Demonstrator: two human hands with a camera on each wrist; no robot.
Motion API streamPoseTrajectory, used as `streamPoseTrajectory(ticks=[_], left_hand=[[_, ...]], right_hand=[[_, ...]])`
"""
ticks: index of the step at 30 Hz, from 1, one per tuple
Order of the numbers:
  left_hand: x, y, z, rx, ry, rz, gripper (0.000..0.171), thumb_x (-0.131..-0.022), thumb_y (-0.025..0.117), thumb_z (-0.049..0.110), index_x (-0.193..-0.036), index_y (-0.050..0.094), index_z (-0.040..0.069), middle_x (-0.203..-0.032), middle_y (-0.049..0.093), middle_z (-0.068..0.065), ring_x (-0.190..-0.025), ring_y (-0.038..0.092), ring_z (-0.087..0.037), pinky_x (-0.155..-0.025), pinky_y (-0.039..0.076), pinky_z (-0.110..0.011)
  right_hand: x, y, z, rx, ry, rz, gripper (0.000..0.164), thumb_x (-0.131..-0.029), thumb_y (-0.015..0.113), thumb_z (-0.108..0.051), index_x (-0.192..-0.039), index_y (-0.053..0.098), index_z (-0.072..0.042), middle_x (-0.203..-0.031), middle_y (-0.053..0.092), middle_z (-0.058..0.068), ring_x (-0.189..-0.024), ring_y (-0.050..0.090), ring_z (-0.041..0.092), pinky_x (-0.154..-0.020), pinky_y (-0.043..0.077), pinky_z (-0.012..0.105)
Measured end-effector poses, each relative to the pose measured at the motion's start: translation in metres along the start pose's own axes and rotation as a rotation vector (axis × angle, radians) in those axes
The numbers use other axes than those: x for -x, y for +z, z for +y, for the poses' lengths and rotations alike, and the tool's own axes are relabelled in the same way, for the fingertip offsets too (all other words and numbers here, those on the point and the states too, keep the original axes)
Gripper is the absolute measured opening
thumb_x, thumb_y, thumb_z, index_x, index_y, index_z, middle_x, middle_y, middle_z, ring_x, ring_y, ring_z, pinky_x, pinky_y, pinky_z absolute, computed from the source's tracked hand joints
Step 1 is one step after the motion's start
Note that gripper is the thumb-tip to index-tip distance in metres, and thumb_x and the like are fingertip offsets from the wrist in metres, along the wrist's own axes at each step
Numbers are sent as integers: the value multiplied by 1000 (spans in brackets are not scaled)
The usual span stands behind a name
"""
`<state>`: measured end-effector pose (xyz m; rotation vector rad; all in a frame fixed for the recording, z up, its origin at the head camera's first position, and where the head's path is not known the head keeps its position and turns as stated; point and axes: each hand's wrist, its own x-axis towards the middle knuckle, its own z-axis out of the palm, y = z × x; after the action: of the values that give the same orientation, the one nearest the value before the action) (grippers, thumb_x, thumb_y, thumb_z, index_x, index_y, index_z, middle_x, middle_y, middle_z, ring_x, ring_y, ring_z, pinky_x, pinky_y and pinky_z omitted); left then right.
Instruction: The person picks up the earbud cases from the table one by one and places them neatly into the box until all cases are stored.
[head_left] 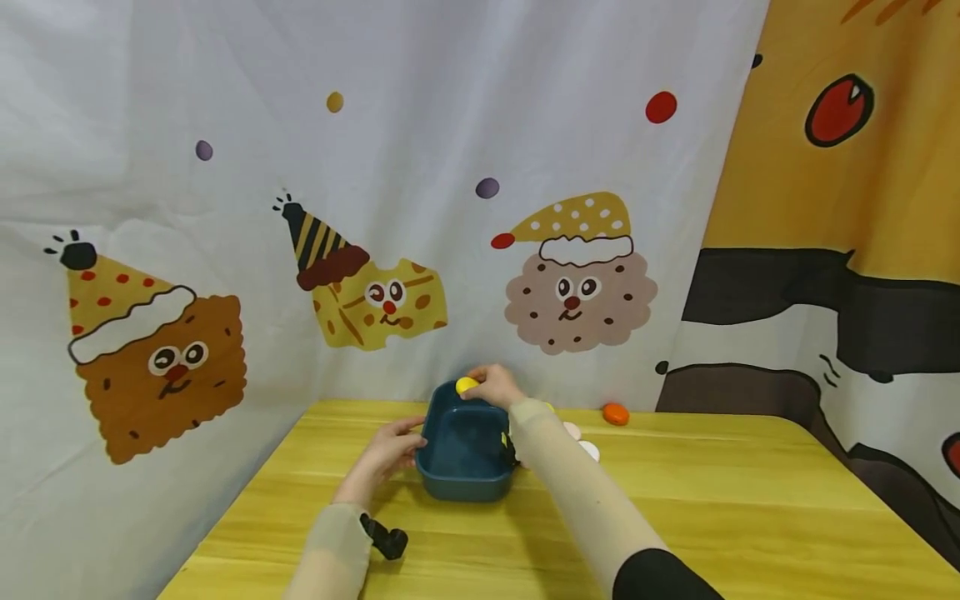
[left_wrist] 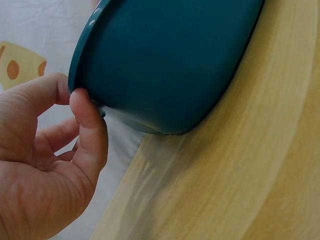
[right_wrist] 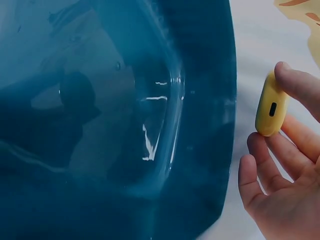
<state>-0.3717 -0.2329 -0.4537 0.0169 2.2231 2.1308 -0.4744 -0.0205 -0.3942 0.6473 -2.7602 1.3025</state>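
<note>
A dark teal plastic basin [head_left: 467, 490] stands on the wooden table. My left hand [head_left: 393, 448] pinches its left rim, thumb on the near side and fingertips against the edge in the left wrist view. Above the basin's far end, my right hand [head_left: 497, 387] holds a small yellow rounded case [head_left: 467, 385] between thumb and fingers. The right wrist view shows a dark slot in the end of that yellow case [right_wrist: 272, 102], just outside the basin's rim [right_wrist: 231, 115] from that angle.
An orange rounded piece [head_left: 616, 414] lies at the table's back edge, right of the basin. Nearer are white rounded pieces [head_left: 589, 450], partly hidden by the right sleeve [head_left: 577, 475]. A printed cloth [head_left: 420, 167] hangs behind the table [head_left: 750, 500].
</note>
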Motion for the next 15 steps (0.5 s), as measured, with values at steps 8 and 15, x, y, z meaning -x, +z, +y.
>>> streamPoseTrajectory(ticks=[8, 15], left_hand=[[-1, 1, 0, -5, -7, 17, 56, -84, 61, 0, -139, 50, -1, -84, 56, -7, -61, 50, -13, -56, 46, -27], [0, 0, -1, 1, -14, 10, 56, -85, 60, 0, -139, 49, -1, -85, 58, -7, -62, 51, -13, -55, 46, -25]], right_hand=[[-2, 8, 0, -18, 17, 26, 41, -76, 82, -14, -112, 70, 1, -109, 68, 13, -97, 61, 26, -85, 51, 35], [0, 16, 0, -15, 60, 36, 45, -75, 83, -13, -114, 68, 3, -110, 67, 14, -98, 60, 27, -87, 50, 38]])
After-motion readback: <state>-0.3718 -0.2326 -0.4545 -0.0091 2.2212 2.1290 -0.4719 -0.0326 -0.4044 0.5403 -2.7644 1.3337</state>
